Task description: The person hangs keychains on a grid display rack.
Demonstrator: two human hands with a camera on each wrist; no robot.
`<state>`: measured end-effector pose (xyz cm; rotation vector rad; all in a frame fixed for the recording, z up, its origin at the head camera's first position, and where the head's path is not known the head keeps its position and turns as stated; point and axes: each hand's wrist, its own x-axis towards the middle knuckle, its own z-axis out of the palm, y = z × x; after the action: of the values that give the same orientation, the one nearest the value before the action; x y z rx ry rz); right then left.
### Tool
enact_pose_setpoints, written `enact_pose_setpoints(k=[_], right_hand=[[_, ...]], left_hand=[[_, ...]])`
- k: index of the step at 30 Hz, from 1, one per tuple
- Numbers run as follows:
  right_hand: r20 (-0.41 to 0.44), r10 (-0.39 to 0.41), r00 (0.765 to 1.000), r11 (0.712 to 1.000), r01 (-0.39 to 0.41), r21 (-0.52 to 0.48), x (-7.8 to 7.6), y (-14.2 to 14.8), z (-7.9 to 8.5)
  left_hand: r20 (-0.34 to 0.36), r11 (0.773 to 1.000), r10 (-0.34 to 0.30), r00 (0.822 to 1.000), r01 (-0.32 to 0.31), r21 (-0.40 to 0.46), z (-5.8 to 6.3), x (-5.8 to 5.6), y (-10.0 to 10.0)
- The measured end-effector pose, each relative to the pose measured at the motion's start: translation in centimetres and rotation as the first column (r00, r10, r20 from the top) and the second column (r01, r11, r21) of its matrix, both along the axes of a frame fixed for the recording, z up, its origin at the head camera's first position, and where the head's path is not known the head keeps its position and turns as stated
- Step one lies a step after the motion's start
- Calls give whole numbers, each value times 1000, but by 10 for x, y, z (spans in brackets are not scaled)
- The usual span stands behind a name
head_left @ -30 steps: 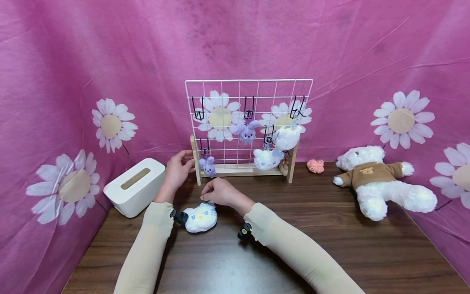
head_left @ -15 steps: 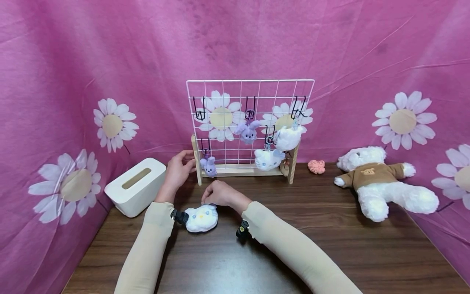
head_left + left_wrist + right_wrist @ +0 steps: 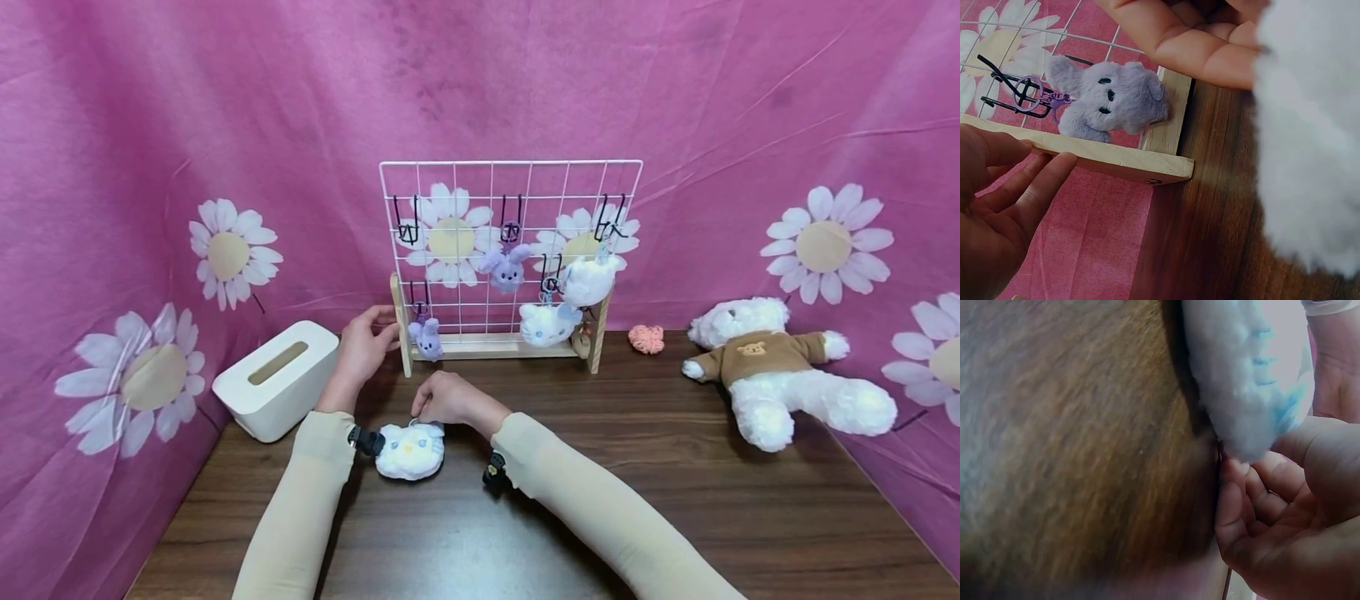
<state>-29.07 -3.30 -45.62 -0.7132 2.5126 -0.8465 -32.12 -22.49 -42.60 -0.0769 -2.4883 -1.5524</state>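
My left hand holds the left wooden post of a white wire grid rack, fingertips against its edge. With curled fingers, my right hand pinches the top of a white plush cat-head keychain with blue eyes and a yellow nose. The plush hangs below those fingers in front of the rack; in the right wrist view it hides the pinch point. Near the left hand, a purple plush bunny keychain hangs from a black hook by a purple ring.
Another purple bunny and two white plush keychains hang on the rack. An upper-left hook bears no plush. A white tissue box stands left; a pink flower-shaped thing and a teddy bear lie right.
The white cat plush has tipped so its face turns more toward the head camera, and a bit of ring shows at its top. My right hand has sunk slightly; the left stays put.
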Motion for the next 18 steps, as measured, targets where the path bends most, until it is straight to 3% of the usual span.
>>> enact_pose_setpoints(k=[18], right_hand=[[-67, 43, 997, 997, -39, 71, 6, -3, 3]], left_hand=[[7, 1000, 3, 1000, -3, -5, 0, 0, 0]])
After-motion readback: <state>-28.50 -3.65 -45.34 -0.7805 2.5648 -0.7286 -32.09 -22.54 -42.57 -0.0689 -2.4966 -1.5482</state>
